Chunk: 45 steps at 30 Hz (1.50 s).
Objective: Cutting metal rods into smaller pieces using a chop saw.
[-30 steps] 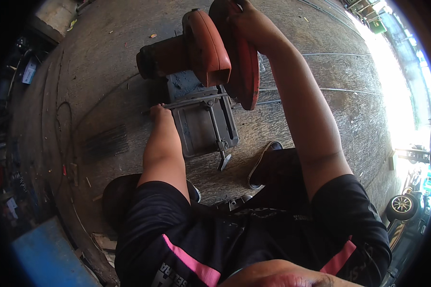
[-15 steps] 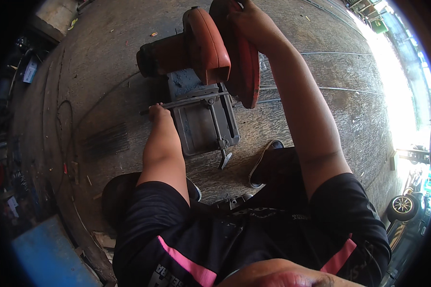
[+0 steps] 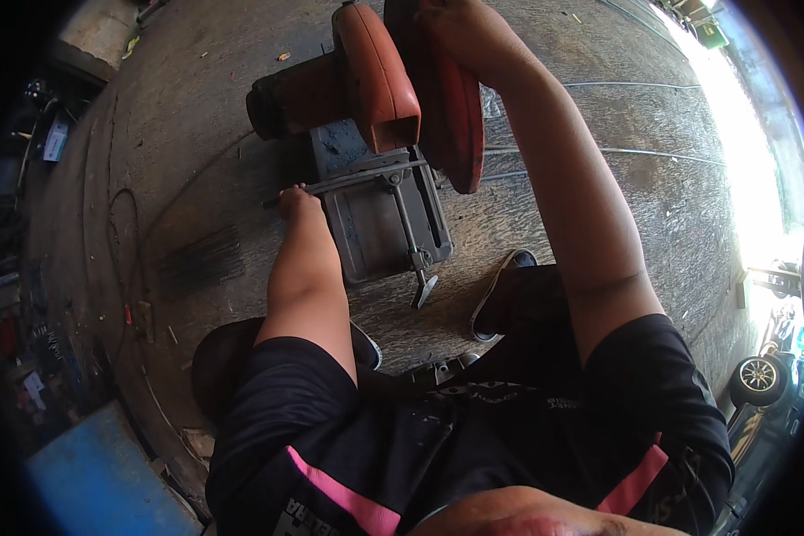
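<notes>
A chop saw with an orange handle housing (image 3: 377, 80) and a dark motor (image 3: 281, 103) stands on the floor before me. Its round red blade guard (image 3: 467, 121) is on the right side. My right hand (image 3: 473, 37) is closed over the upper edge of that guard, its fingers partly hidden. A thin metal bar (image 3: 353, 179) lies across the saw's grey base (image 3: 371, 228), by the vise. My left hand (image 3: 297, 200) grips the bar's left end. The vise screw (image 3: 404, 219) runs toward me and ends in a small crank (image 3: 426, 290).
Long thin metal rods (image 3: 634, 152) lie on the worn floor to the right. A cord (image 3: 138, 210) curls on the left. A blue panel (image 3: 112, 473) is at the lower left, a spoked wheel (image 3: 757, 375) at the far right. My shoe (image 3: 500, 295) is close to the base.
The view has shifted slightly, so the saw sits a little higher and left in the picture. Both hands keep their places on the bar and the guard.
</notes>
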Motion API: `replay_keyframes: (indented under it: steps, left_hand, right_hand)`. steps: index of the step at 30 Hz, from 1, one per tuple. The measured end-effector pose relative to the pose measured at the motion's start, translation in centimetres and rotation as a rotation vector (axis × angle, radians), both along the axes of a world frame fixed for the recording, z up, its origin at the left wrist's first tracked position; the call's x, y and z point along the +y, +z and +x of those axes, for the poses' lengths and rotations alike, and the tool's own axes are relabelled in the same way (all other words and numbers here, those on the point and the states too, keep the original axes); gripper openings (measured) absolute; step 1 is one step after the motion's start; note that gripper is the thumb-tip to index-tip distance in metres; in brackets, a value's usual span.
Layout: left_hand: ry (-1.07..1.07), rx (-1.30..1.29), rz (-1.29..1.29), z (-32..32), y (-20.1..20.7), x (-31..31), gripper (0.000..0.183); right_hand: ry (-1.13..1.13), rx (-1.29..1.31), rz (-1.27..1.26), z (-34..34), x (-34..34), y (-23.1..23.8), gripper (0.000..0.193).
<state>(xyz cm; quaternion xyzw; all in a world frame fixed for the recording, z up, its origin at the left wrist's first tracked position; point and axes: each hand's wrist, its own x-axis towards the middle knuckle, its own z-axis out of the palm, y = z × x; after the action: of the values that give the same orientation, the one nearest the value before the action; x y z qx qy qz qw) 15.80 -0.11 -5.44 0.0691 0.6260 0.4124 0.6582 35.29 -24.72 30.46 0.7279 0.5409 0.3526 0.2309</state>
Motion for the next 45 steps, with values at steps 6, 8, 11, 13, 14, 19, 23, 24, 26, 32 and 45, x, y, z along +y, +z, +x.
replay_keyframes:
  steps: [6,8,11,13,14,19,23,24,26,32,45]
  left_hand:
    - [0.016,-0.047,-0.027,0.9,0.3,-0.9,0.027]
    - [0.005,-0.05,-0.029,0.8,0.3,-0.9,0.028]
    - [-0.02,-0.015,-0.017,0.9,-0.1,-0.6,0.028]
    - [-0.034,-0.013,0.001,0.8,-0.4,-0.3,0.028]
    - [-0.035,-0.012,-0.003,0.8,-0.6,-0.3,0.028]
    - [0.007,-0.036,-0.042,0.7,-0.4,0.1,0.022]
    - [0.022,-0.024,-0.046,0.8,0.0,0.1,0.02]
    - [0.028,-0.029,-0.045,0.7,0.0,0.2,0.021]
    - [0.032,-0.034,-0.046,0.6,0.1,0.5,0.021]
    - [-0.013,-0.011,0.005,-0.1,-1.9,1.2,0.027]
    - [-0.044,-0.043,-0.012,0.2,-1.2,0.3,0.029]
  right_hand:
    - [0.037,-0.115,0.019,-0.4,-0.4,0.1,0.04]
    - [-0.024,-0.041,-0.083,-0.7,-0.4,0.2,0.042]
    - [-0.115,0.048,-0.109,-1.1,-0.3,0.3,0.043]
    - [-0.059,0.022,-0.055,-1.3,-1.0,0.1,0.044]
    - [0.001,0.002,0.007,-1.4,-1.3,0.0,0.044]
    - [0.056,0.081,0.134,-0.9,-0.9,-0.7,0.046]
    - [-0.01,0.968,0.586,-0.9,-0.7,-1.3,0.045]
    - [-0.016,1.248,0.777,-1.0,-0.7,-1.4,0.045]
    - [0.064,-0.003,0.102,-0.6,-0.7,-1.0,0.044]
    - [-0.008,0.141,0.068,-0.2,-0.9,-1.1,0.042]
    - [0.036,0.1,0.113,-0.8,-0.7,-0.7,0.038]
